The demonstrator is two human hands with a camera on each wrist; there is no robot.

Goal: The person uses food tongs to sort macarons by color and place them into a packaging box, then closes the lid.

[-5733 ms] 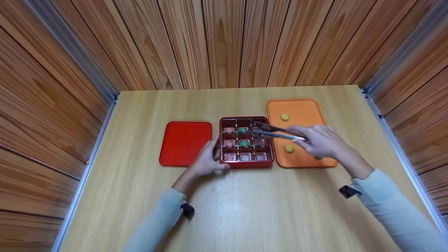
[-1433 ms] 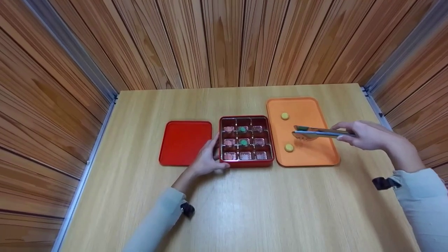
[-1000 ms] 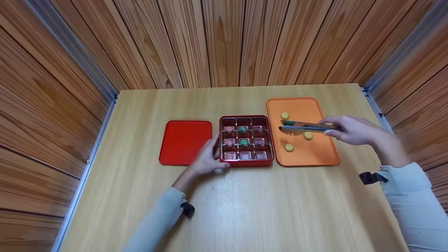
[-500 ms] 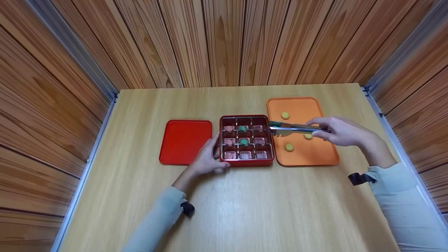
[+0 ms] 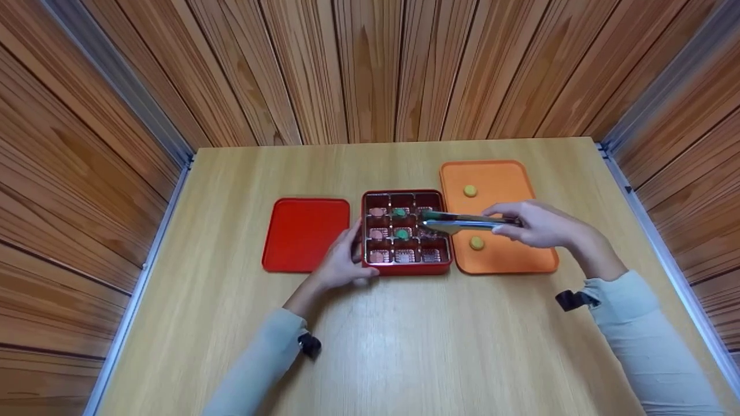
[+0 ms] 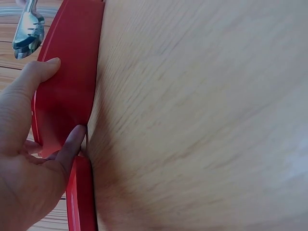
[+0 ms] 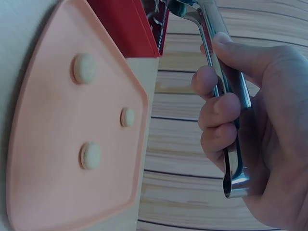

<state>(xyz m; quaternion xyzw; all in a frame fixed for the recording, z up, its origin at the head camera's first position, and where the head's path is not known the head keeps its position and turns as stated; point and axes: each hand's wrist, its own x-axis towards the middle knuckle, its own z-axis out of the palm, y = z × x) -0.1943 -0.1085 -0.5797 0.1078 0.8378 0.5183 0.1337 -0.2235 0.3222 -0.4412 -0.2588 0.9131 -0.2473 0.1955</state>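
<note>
My left hand (image 5: 340, 264) grips the left front corner of a red box (image 5: 407, 270), thumb against its front wall. A clear divided insert fills the box. Pink macarons (image 5: 378, 234) sit down its left column, and two green macarons (image 5: 402, 233) lie in the middle column. In my right hand (image 5: 540, 222) are metal tongs (image 5: 477, 222), squeezed between thumb and fingers. Their tips hang over the right column, with a bit of green showing at them, apparently a macaron. In the right wrist view the tongs' handle end (image 7: 236, 185) shows inside the palm.
An orange tray (image 5: 500, 266) lies right of the box, bearing three yellow macarons (image 5: 476, 243), one hidden under the right hand in the head view. The red lid (image 5: 303, 234) lies left of the box. Wooden walls stand behind and at both sides.
The right hand has brought the tongs leftward from over the orange tray to the box's right column, green showing at their tips. The left hand and box stay in place.
</note>
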